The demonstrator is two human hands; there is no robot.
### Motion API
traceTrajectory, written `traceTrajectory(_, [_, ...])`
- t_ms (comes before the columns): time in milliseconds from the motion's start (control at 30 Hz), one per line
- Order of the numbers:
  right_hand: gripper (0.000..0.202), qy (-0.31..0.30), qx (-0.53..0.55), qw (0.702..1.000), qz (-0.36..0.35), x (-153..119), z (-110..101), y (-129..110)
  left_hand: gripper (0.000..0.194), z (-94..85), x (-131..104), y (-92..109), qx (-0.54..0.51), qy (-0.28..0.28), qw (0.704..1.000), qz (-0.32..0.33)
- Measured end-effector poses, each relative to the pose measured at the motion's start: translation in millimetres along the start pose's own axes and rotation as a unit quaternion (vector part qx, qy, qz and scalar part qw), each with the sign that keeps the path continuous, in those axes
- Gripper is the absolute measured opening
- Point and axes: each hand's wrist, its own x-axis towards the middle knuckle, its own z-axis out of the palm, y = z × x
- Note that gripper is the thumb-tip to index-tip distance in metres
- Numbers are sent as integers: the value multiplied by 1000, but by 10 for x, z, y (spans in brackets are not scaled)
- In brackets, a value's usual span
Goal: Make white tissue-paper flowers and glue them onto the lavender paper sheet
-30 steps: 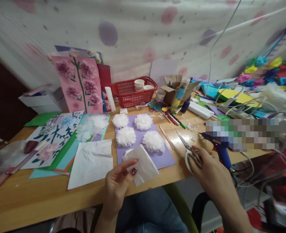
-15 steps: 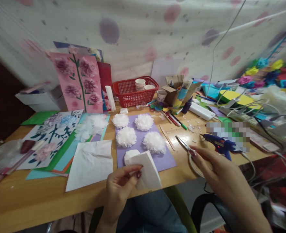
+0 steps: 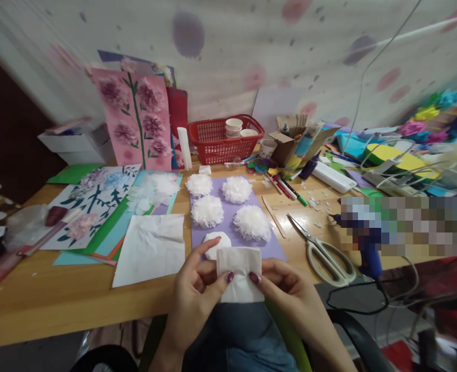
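Between my two hands, over my lap at the table's front edge, is a folded white tissue paper [image 3: 240,261]. My left hand [image 3: 199,289] pinches its left side, with the index finger raised. On its right side, my right hand [image 3: 290,289] grips with thumb and fingers. Just behind lies a purple sheet [image 3: 222,206] bearing several fluffy white paper flowers [image 3: 251,223] and a flat white paper piece [image 3: 217,244] near its front. Scissors [image 3: 321,256] with pale handles rest on the table to the right, blades apart. A larger creased white paper sheet [image 3: 151,250] lies left.
A blue glue gun [image 3: 369,258], partly blurred out, sits at the right with cables. Behind are a red basket [image 3: 226,139] with paper cups, markers [image 3: 290,191] and a cardboard box [image 3: 284,147]. Coloured sheets and a flower picture [image 3: 92,206] cover the left side.
My right hand has let go of the scissors, which now lie on the table, and has moved left to take hold of the tissue paper. The view has shifted slightly left.
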Motion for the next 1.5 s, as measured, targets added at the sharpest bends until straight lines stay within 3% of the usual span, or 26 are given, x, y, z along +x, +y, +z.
traceTrajectory(67, [29, -9, -6, 1000, 1, 7, 11, 8, 71, 15, 8, 17, -3, 11, 1000, 0])
traceTrajectory(167, [31, 10, -27, 999, -20, 15, 32, 33, 69, 16, 12, 36, -3, 16, 1000, 4])
traceTrajectory(333, [13, 79, -38, 993, -75, -13, 23, 87, 60, -19, 5, 49, -42, 3, 999, 12])
traceTrajectory(533, [7, 38, -58, 992, -102, -13, -29, 116, 51, -46, 34, 71, -83, 7, 996, 22])
traceTrajectory(700, [11, 87, -84, 981, -155, -50, 43, 115, 51, -31, 29, 5, -179, 30, 983, -34])
traceTrajectory(800, [16, 99, -148, 960, -216, -69, 60, 146, 54, 24, -5, -82, -188, 37, 980, -48])
traceTrajectory(933, [21, 110, -268, 901, -323, -72, 70, 190, 54, 119, -29, -159, -150, 47, 987, -17])
traceTrajectory(1067, [24, 151, -336, 854, -368, -86, 105, 183, 51, 165, -7, -154, -132, 78, 988, -15])
traceTrajectory(1200, [33, 97, -369, 833, -401, -120, 54, 193, 42, 165, 19, -119, -158, 102, 982, -34])
traceTrajectory(1267, [37, 73, -346, 846, -400, -138, 10, 218, 38, 160, 24, -110, -172, 109, 978, -41])
traceTrajectory(1333, [39, 63, -267, 892, -359, -151, -8, 242, 35, 154, 25, -114, -175, 113, 977, -35])
traceTrajectory(1433, [45, 39, -166, 956, -237, -156, 46, 235, 31, 149, 23, -137, -159, 104, 982, -7])
traceTrajectory(1500, [31, 42, -167, 971, -164, -159, 125, 198, 29, 146, 20, -149, -148, 97, 984, 5])
